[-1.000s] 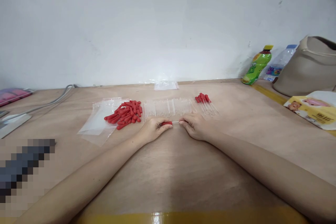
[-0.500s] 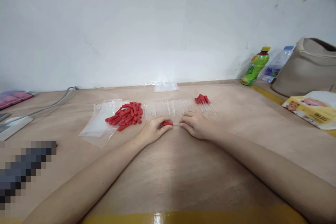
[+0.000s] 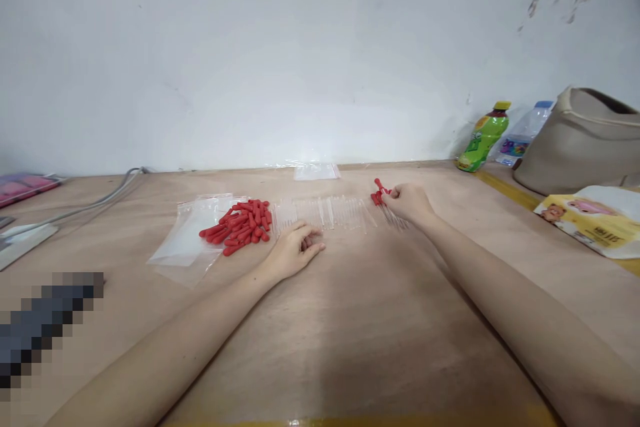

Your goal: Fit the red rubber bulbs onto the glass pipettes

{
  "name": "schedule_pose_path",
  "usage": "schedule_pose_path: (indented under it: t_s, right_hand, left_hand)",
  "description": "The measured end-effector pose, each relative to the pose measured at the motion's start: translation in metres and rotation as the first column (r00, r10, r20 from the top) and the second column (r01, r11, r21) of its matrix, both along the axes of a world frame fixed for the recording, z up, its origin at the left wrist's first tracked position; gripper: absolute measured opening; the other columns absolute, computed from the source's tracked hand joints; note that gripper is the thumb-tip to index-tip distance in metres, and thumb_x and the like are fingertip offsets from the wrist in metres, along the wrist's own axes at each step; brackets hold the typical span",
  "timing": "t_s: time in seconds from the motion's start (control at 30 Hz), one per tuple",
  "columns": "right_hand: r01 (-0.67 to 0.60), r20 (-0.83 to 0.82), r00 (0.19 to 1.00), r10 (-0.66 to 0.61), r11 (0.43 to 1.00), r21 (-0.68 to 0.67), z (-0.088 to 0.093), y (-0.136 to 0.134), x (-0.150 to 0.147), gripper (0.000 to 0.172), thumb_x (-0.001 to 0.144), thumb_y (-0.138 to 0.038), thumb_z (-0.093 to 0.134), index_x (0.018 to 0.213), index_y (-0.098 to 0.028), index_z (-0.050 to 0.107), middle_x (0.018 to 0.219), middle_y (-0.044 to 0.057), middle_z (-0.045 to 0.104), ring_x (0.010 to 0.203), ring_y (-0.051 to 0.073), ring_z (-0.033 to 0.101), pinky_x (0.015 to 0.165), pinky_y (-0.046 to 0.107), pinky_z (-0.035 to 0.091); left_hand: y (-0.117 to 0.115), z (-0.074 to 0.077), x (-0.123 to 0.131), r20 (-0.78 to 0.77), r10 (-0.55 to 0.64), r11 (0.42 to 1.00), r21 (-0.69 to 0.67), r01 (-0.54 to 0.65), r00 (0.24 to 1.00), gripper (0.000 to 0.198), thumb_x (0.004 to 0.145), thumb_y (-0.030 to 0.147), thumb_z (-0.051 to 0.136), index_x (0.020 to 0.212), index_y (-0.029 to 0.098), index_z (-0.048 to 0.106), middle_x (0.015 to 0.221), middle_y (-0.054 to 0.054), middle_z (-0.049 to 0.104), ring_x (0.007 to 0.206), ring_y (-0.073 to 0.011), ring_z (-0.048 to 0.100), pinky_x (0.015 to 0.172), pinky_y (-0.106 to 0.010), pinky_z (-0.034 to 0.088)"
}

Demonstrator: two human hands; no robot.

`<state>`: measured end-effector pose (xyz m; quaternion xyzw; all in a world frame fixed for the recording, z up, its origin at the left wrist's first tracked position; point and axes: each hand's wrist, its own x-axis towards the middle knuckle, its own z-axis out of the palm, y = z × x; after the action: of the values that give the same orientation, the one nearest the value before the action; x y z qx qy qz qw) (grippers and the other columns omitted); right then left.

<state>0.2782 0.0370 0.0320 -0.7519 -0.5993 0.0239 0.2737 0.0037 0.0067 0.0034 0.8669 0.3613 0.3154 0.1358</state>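
Observation:
My left hand (image 3: pixel 296 250) rests on the table, fingers loosely curled and apart, with nothing visible in them. Just beyond it lies a row of clear thin tubes (image 3: pixel 345 212). To its left is a heap of red rubber bulbs (image 3: pixel 243 227), partly on clear plastic bags (image 3: pixel 173 240). Over at the right, my right hand (image 3: pixel 413 201) pinches a dropper, a clear tube with a red bulb, above a small group of finished-looking droppers (image 3: pixel 375 199). The fingers hide part of that group, and which red bulb belongs to the held dropper is hard to make out.
A small clear bag (image 3: pixel 317 172) lies by the wall. At the right stand a green bottle (image 3: pixel 483 140), a clear bottle (image 3: pixel 525 133) and a beige bag (image 3: pixel 583 147), with a yellow packet (image 3: pixel 585 221) in front. A grey cable (image 3: pixel 107 195) runs along the left.
My right hand has moved right and away from my left hand, carrying the joined tube and red bulb to the dropper group. My left hand has let go of the red bulb and stayed nearly in place.

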Motion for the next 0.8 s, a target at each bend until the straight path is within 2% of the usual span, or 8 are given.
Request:
schedule_pose_path:
  t_s: [0.17, 0.33, 0.47, 0.63, 0.8]
  right_hand:
    - [0.044, 0.103, 0.994, -0.035, 0.996, -0.079, -0.011, -0.006, -0.014, 0.026, 0.072, -0.034, 0.043, 0.06, -0.019, 0.06, 0.067, 0.006, 0.062, 0.063, 0.017, 0.056, 0.052, 0.024, 0.033]
    - [0.096, 0.206, 0.977, -0.063, 0.984, -0.15, -0.012, -0.005, -0.013, 0.025, 0.072, -0.035, 0.043, 0.068, -0.018, 0.062, 0.073, 0.008, 0.063, 0.07, 0.021, 0.058, 0.056, 0.027, 0.036]
    - [0.099, 0.235, 0.97, -0.058, 0.981, -0.167, -0.01, -0.007, -0.014, 0.028, 0.073, -0.039, 0.043, 0.067, -0.018, 0.061, 0.072, 0.008, 0.062, 0.07, 0.022, 0.058, 0.056, 0.029, 0.036]
    - [0.007, 0.224, 0.975, 0.01, 0.997, -0.073, -0.012, -0.012, -0.026, 0.042, 0.079, -0.049, 0.033, 0.062, -0.02, 0.059, 0.072, 0.006, 0.062, 0.072, 0.021, 0.058, 0.059, 0.029, 0.037]
    - [-0.035, 0.225, 0.973, 0.058, 0.994, -0.105, -0.016, -0.013, -0.039, 0.029, 0.078, -0.039, 0.039, 0.074, -0.02, 0.06, 0.079, 0.006, 0.062, 0.079, 0.022, 0.057, 0.063, 0.03, 0.039]
  left_hand:
    - [0.001, 0.0, -0.001, -0.007, 0.002, 1.0, -0.016, -0.002, 1.0, 0.016, 0.076, 0.024, 0.057, 0.088, 0.014, 0.06, 0.076, -0.002, 0.052, 0.058, -0.0079, 0.051, 0.055, -0.022, 0.045]
    - [-0.001, 0.001, -0.001, -0.007, -0.004, 0.999, -0.039, 0.003, 1.0, 0.016, 0.077, 0.025, 0.056, 0.088, 0.015, 0.06, 0.077, -0.002, 0.053, 0.061, -0.0089, 0.052, 0.057, -0.022, 0.045]
    - [-0.001, 0.001, -0.002, -0.01, -0.001, 0.999, -0.039, 0.0, 1.0, 0.017, 0.077, 0.026, 0.056, 0.088, 0.015, 0.06, 0.078, -0.002, 0.053, 0.062, -0.0093, 0.052, 0.057, -0.023, 0.045]
    - [-0.001, 0.0, -0.002, -0.003, -0.003, 0.999, -0.034, 0.003, 1.0, 0.017, 0.077, 0.027, 0.056, 0.088, 0.014, 0.06, 0.077, -0.002, 0.052, 0.061, -0.0088, 0.052, 0.056, -0.022, 0.045]
    - [-0.002, 0.0, -0.002, -0.003, 0.003, 1.0, -0.018, -0.004, 1.0, 0.016, 0.077, 0.026, 0.056, 0.087, 0.015, 0.06, 0.075, -0.001, 0.052, 0.06, -0.0086, 0.052, 0.056, -0.022, 0.045]
